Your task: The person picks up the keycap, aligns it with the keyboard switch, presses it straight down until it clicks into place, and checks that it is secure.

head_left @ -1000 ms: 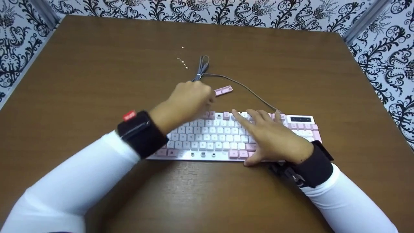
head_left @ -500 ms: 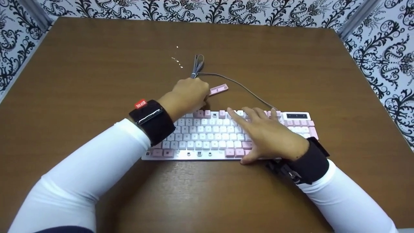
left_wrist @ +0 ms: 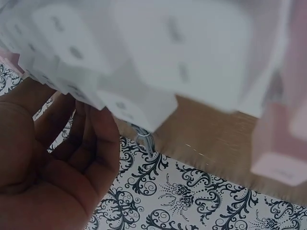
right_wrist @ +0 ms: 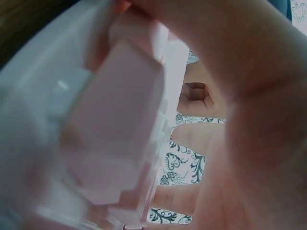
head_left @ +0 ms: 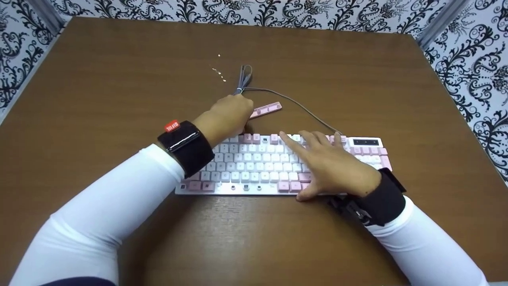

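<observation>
A white and pink keyboard point(head_left: 246, 166) lies on the table, some switches bare along its front row. My right hand point(head_left: 331, 167) spreads over its right half, thumb at the front edge and fingers reaching toward the back row. Just beyond the keyboard's back edge is my left hand point(head_left: 228, 115), fingers bent downward. A long pink keycap point(head_left: 266, 109) lies underside up beside it. In the left wrist view, white keycaps point(left_wrist: 139, 103) cover the fingertips of the left hand point(left_wrist: 62, 158); I cannot tell whether it holds anything.
A grey cable point(head_left: 293, 101) runs from the keyboard's back edge to a tied bundle point(head_left: 243, 78) behind the left hand. Several tiny pale bits point(head_left: 219, 74) lie farther back on the brown table point(head_left: 139, 71). Patterned walls point(head_left: 285, 14) stand around it.
My left hand has drawn slightly back and left, so more of the long pink keycap shows. The right hand keeps its place on the keyboard.
</observation>
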A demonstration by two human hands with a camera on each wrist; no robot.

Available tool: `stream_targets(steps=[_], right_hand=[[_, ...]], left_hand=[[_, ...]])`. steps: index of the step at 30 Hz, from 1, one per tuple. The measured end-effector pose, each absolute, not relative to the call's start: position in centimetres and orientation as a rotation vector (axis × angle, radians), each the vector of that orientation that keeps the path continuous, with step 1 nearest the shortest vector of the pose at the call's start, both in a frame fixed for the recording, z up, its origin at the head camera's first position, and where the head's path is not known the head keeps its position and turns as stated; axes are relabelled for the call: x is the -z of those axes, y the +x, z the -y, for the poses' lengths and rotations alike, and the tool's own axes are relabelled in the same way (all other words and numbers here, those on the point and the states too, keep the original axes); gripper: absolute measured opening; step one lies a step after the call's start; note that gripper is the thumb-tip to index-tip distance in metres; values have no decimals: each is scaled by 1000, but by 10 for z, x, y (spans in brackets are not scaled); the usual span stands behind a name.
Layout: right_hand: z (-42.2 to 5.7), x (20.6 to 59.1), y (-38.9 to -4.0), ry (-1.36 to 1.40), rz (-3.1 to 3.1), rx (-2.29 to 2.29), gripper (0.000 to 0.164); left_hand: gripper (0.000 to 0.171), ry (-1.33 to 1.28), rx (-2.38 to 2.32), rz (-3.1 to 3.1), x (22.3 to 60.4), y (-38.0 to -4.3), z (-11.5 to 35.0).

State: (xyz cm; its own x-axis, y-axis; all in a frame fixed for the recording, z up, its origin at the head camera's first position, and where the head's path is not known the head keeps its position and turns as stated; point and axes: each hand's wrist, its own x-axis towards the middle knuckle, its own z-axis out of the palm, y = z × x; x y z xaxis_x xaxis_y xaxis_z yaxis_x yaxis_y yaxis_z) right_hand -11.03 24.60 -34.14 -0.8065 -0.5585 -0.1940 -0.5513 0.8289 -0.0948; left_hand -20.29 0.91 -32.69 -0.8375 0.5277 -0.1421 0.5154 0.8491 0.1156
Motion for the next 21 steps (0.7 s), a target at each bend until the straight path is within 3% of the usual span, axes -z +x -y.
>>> stream_targets(steps=[21], right_hand=[[-246, 341, -110, -855, -2800, 57, 137]], left_hand=[[15, 777, -288, -2897, 319, -199, 6]])
